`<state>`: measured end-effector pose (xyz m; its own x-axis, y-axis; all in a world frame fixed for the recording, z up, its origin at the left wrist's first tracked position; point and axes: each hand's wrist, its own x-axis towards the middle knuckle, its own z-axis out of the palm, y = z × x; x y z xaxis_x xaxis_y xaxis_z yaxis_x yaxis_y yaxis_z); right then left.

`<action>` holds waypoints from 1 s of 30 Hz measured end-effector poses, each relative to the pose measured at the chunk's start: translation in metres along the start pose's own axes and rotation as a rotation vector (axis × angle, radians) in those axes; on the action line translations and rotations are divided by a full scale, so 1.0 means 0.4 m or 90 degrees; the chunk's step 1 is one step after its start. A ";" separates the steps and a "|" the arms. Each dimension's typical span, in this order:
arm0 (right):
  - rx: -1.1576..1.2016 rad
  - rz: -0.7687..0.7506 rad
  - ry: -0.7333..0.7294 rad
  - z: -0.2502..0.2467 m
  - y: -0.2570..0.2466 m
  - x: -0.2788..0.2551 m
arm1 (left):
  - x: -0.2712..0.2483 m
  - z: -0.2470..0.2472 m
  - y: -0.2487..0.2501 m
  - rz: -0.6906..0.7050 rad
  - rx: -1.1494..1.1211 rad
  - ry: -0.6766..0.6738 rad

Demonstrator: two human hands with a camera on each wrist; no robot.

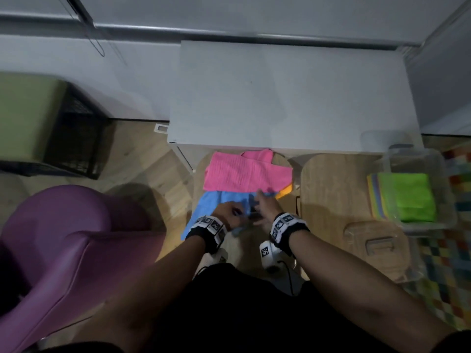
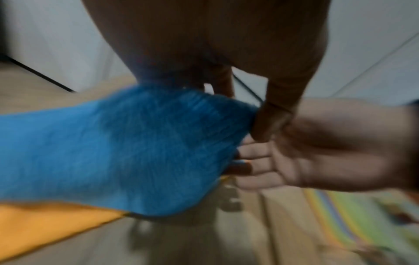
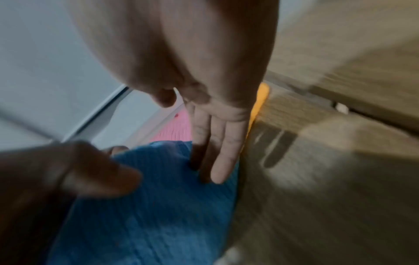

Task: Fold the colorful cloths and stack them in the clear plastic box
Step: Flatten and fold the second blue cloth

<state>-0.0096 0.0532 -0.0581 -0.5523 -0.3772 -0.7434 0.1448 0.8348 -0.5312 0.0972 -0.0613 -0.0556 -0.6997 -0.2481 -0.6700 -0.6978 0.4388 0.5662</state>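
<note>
A blue cloth (image 1: 209, 202) (image 2: 113, 143) (image 3: 158, 206) lies on a rounded wooden board in front of me, with a pink cloth (image 1: 244, 171) (image 3: 174, 129) just beyond it. An orange cloth (image 1: 285, 191) (image 2: 45, 224) (image 3: 263, 96) peeks out beneath them. My left hand (image 1: 229, 212) (image 2: 226, 44) pinches a bunched edge of the blue cloth. My right hand (image 1: 263, 205) (image 3: 215, 134) (image 2: 317, 152) has straight fingers touching the blue cloth beside the left hand. The clear plastic box (image 1: 418, 161) stands at the right, holding a stack of folded cloths with a green cloth (image 1: 413, 200) on top.
The box's clear lid (image 1: 377, 245) lies on a second wooden board (image 1: 331, 194) near me. A white table (image 1: 288, 98) stands beyond the cloths. A purple chair (image 1: 63, 238) is at my left, a black crate (image 1: 76, 138) behind it, and a chequered rug (image 1: 453, 250) at right.
</note>
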 end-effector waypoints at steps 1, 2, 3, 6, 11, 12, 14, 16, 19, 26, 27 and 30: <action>0.050 0.020 0.020 -0.019 0.001 0.011 | -0.010 0.009 0.026 0.027 -0.020 -0.044; 0.075 0.032 0.035 -0.044 -0.011 0.006 | -0.019 0.015 0.050 0.054 -0.029 -0.072; 0.099 0.029 0.055 -0.069 -0.014 0.005 | -0.022 0.018 0.065 0.076 -0.041 -0.079; 0.126 0.028 0.110 -0.149 -0.016 -0.024 | -0.024 -0.003 0.096 0.092 -0.119 -0.062; -0.018 -0.143 0.073 -0.263 -0.006 -0.057 | -0.019 -0.134 0.124 0.064 -0.268 0.075; -0.070 -0.171 0.055 -0.284 -0.010 -0.072 | -0.022 -0.162 0.140 0.072 -0.300 0.111; -0.196 -0.243 0.031 -0.318 -0.018 -0.089 | -0.033 -0.217 0.185 0.122 -0.370 0.160; -0.278 -0.313 0.063 -0.353 -0.043 -0.097 | -0.049 -0.260 0.243 0.152 -0.420 0.184; -0.269 -0.369 0.167 -0.418 -0.093 -0.099 | -0.080 -0.323 0.324 0.188 -0.420 0.243; 0.062 -0.523 0.356 -0.566 -0.225 -0.179 | -0.136 -0.435 0.399 0.253 -0.399 0.454; 0.060 -0.556 0.370 -0.568 -0.230 -0.192 | -0.142 -0.438 0.400 0.256 -0.404 0.479; 0.051 -0.582 0.378 -0.552 -0.206 -0.213 | -0.160 -0.416 0.377 0.262 -0.425 0.506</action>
<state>-0.1558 0.1051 0.1389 -0.7831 -0.5702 0.2481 -0.4804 0.3014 -0.8237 0.0111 -0.1228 0.1526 -0.6287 -0.7776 -0.0090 -0.1650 0.1221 0.9787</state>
